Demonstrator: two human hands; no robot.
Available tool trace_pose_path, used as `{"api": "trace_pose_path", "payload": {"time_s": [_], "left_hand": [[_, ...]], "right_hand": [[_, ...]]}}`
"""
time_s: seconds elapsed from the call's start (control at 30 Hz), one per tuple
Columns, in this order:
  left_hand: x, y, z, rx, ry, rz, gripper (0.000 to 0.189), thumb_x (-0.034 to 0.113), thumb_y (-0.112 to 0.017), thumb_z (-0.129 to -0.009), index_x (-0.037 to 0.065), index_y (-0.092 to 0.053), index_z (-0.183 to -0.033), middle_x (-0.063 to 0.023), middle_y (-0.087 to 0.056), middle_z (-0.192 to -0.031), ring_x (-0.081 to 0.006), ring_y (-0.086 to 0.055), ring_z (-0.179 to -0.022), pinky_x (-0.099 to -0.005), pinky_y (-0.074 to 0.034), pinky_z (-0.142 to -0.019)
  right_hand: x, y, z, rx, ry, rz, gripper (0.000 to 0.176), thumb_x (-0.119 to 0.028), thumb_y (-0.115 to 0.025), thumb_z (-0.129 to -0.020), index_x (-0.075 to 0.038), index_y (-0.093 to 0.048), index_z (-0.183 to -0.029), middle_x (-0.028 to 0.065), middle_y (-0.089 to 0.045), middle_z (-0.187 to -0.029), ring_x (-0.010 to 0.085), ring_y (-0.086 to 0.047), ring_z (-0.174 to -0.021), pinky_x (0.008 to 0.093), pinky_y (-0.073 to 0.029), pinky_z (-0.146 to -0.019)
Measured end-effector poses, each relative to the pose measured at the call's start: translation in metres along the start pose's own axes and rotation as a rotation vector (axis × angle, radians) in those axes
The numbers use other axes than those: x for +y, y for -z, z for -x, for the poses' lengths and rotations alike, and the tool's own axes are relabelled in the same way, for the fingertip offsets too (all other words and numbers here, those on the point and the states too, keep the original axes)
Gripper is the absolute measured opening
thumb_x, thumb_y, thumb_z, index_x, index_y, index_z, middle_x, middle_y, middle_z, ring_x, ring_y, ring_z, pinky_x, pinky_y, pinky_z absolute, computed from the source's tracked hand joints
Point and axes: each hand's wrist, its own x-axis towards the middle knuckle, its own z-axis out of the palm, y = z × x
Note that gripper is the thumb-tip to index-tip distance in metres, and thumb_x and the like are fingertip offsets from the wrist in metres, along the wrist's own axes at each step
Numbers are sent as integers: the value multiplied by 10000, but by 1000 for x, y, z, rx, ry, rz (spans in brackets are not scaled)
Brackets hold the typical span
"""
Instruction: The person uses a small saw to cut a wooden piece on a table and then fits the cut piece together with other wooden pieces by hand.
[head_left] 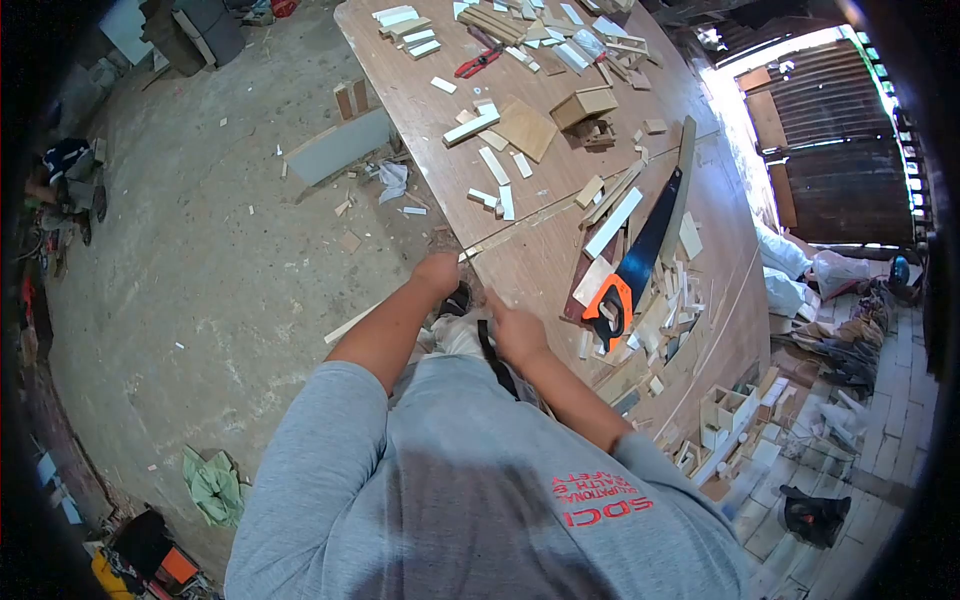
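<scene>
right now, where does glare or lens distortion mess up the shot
Head view: harsh glare washes out the opening at upper right; head view: bluish sheen on the saw blade; head view: strong wide-lens distortion, corners sunk in black; head view: person at far left too small and dim for detail.

grey short-sleeved shirt [470, 470] — red lettering [603, 503] near the hem, perhaps — pale trousers [458, 335], dark shoe [456, 300].

Desk [420, 100]: smooth wood-look top, slight sheen. Saw [648, 240]: dark glossy metal blade, orange and black plastic-looking handle. Scraps [613, 222]: wood, some white-faced. Floor [250, 300]: matt, rough, stained. Shirt [450, 470]: grey matt cloth.
</scene>
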Motion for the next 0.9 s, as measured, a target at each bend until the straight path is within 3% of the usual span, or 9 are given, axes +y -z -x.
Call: {"api": "trace_pose_path", "payload": {"time_s": [0.1, 0.17, 0.33, 0.43, 0.6, 0.7, 0.9], "left_hand": [[3, -3, 1, 54, 8, 44, 248, 216, -493, -878, 22, -594, -994, -218, -632, -1009, -359, -616, -951, -448, -483, -829], [6, 0, 7, 65, -8, 18, 231, 130, -444, -868, 3, -574, -1009, -236, -631, -981, -380, -622, -928, -460, -489, -808], [4, -4, 4, 48, 1, 16, 239, 120, -445, -855, -1, -575, -1015, -244, -631, -988, -372, -625, -938, -452, -493, -806], [1, -7, 3, 47, 5, 3, 235, 112, -453, -844, 0, -577, -1009, -244, -631, -993, -365, -626, -943, -448, -494, -809], [2, -2, 2, 35, 15, 12, 221, 100, -457, -833, 6, -573, -997, -240, -635, -985, -364, -627, -939, -446, -492, -813], [-2, -10, 2, 42, 12, -29, 216, 97, -451, -833, 11, -564, -997, -240, -638, -973, -366, -628, -933, -445, -492, -810], [0, -10, 1, 70, -3, 38, 225, 77, -460, -828, 18, -566, -1018, -236, -634, -1009, -364, -630, -937, -448, -490, -819]], "right_hand": [[10, 14, 35, -76, 19, 2, 555, -132, -489, -831, -189, -388, -1374, 213, -622, -722, 382, -616, -660, 490, -476, -598], [6, 22, 31, -77, -17, 10, 554, -121, -490, -826, -189, -398, -1369, 210, -616, -700, 380, -612, -638, 494, -473, -589], [-1, -18, -73, 24, 41, -7, 509, -142, -487, -831, -176, -432, -1336, 225, -628, -746, 385, -624, -710, 500, -483, -641], [-5, -25, -82, 4, 32, 15, 502, -142, -475, -837, -183, -430, -1336, 224, -628, -742, 384, -626, -703, 501, -486, -633], [2, 7, 16, -45, 3, -31, 507, -151, -476, -838, -180, -430, -1342, 227, -624, -739, 390, -621, -671, 508, -480, -610], [5, 15, 20, -112, -22, -17, 523, -148, -466, -833, -181, -417, -1353, 231, -623, -744, 392, -620, -680, 503, -479, -613], [-13, -5, -96, -127, 24, 48, 469, -136, -431, -848, -163, -450, -1316, 229, -637, -828, 387, -625, -770, 496, -485, -668]]}}
